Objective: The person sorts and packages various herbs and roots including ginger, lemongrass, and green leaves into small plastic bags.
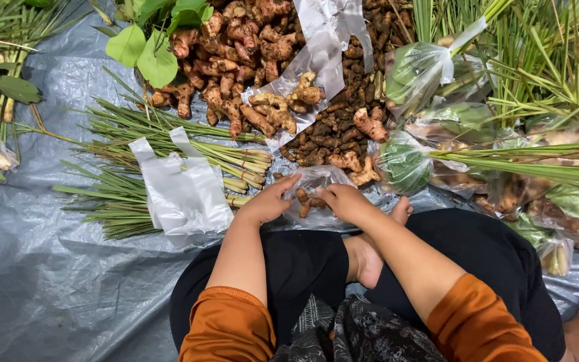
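I sit cross-legged on a grey plastic sheet. My left hand and my right hand both grip a small clear plastic bag between them, low in front of my knees. A few brown root pieces lie inside the bag, between my fingers. Just beyond the bag lies a heap of small dark roots and pale ginger-like pieces.
Lemongrass stalks in bundles lie to the left, with a stack of white plastic bags on top. Larger reddish-brown rhizomes are piled at the back. Filled clear bags with leaves and stalks crowd the right side. Green leaves lie at the back left.
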